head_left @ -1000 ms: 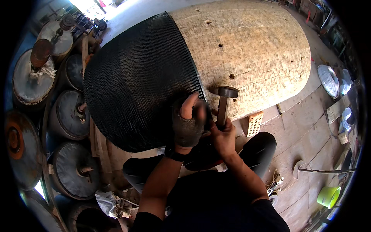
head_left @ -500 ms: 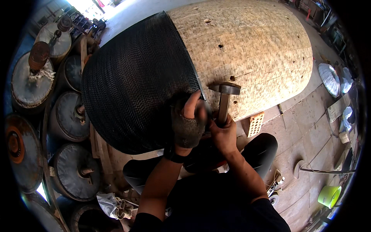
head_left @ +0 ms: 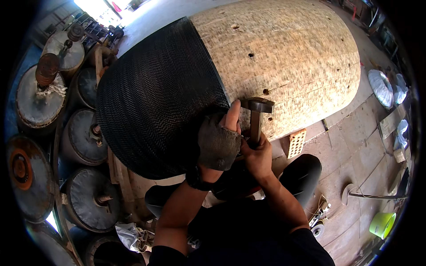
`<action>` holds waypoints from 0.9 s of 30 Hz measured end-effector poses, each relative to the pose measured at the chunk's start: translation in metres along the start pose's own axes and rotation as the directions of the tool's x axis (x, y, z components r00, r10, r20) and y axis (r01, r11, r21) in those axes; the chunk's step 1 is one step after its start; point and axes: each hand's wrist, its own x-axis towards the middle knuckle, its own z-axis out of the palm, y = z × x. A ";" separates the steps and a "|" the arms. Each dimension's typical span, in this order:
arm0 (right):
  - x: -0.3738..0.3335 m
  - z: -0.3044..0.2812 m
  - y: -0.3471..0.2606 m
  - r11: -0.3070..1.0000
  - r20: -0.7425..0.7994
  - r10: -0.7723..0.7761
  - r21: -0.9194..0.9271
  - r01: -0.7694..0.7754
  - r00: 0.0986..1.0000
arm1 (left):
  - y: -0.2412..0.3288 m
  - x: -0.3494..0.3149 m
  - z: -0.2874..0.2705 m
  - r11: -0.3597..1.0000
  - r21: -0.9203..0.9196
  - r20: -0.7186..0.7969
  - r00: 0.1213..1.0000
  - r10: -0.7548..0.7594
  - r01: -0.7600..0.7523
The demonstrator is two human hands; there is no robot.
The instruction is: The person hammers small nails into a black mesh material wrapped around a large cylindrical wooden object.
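Note:
A large barrel-shaped drum lies on its side in front of me. Its right part is bare pale wood (head_left: pixel 288 57) with small dark holes; a black, finely ridged covering (head_left: pixel 151 97) wraps the left part. My left hand (head_left: pixel 219 144), in a dark fingerless glove, rests by the covering's edge. One finger points up beside the hammer's head and the others are curled; what they pinch is hidden. My right hand (head_left: pixel 258 159), bare, grips a hammer (head_left: pixel 256 124) by its wooden handle, head upward, close to the wood and my left fingers.
Several metal-ended drums (head_left: pixel 91 197) are stacked along the left. A perforated block (head_left: pixel 296 143) sits under the drum's right side. On the tiled floor at right are white bags (head_left: pixel 380 88), a disc on a rod (head_left: pixel 348 194) and a yellow-green bucket (head_left: pixel 382 224).
My left hand has turned, showing more of the glove's back, and its raised finger has shifted right against the hammer head. The hammer has dipped slightly down and left.

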 end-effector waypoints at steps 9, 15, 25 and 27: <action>-0.031 -0.040 -0.029 0.931 0.060 -0.223 -0.283 0.231 0.973 | -0.001 -0.003 0.010 0.974 -0.142 0.063 0.983 -0.172 0.179; -0.033 -0.056 -0.027 0.800 0.118 -0.267 -0.526 0.288 0.956 | -0.002 0.000 0.015 0.999 0.030 -0.042 0.998 -0.037 0.038; -0.039 -0.059 -0.035 0.746 0.128 -0.343 -0.566 0.353 0.931 | -0.001 0.000 0.019 0.993 0.117 -0.084 0.996 0.003 0.007; -0.032 -0.057 -0.035 0.718 0.159 -0.256 -0.629 0.298 0.954 | 0.002 0.003 0.017 0.993 0.122 -0.094 0.996 0.014 -0.002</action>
